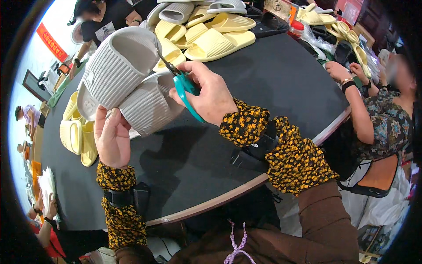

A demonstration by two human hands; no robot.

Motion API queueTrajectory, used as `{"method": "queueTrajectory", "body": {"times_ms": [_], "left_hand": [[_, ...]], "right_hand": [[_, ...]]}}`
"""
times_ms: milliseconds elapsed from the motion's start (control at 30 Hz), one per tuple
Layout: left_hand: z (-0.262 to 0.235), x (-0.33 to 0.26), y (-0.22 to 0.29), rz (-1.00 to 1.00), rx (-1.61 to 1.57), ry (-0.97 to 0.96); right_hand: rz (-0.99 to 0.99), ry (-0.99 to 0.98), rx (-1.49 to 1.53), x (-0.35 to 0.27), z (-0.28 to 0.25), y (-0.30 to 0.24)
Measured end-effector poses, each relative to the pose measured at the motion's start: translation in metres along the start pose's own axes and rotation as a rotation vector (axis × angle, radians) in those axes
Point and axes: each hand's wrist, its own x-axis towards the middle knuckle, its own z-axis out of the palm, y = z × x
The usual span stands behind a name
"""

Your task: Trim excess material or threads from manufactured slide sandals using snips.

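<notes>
My left hand pinches a pair of grey ribbed slide slippers near their lower edge and holds them up above the dark table. The two slippers lie against each other, with the larger-looking one at the upper left. In my right hand is a pair of scissors with teal handles. Its blades point up and left, beside the rim of the upper slipper's opening. My right fingers are wrapped in and around the handles. Whether the blades touch the slipper, I cannot tell.
A heap of yellow slippers and grey ones lies at the table's far side. More yellow slippers sit at the left. The dark table has a pale curved edge. People work at both sides; a person's hand is at the right.
</notes>
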Motion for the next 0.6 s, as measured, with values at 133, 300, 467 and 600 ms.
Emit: {"method": "queueTrajectory", "body": {"times_ms": [133,300,467,600], "left_hand": [[-0.01,0.001,-0.001,0.016,0.043,0.034],[-0.003,0.0,-0.004,0.083,0.046,0.08],[-0.01,0.0,-0.007,0.078,0.018,0.071],[-0.005,-0.002,-0.004,0.058,0.023,0.083]], "right_hand": [[-0.021,0.008,0.014,-0.001,0.0,-0.003],[0.008,-0.127,0.006,-0.005,0.001,-0.005],[-0.072,-0.119,-0.047,-0.006,0.003,-0.003],[-0.042,-0.158,0.002,-0.008,0.006,-0.002]]}}
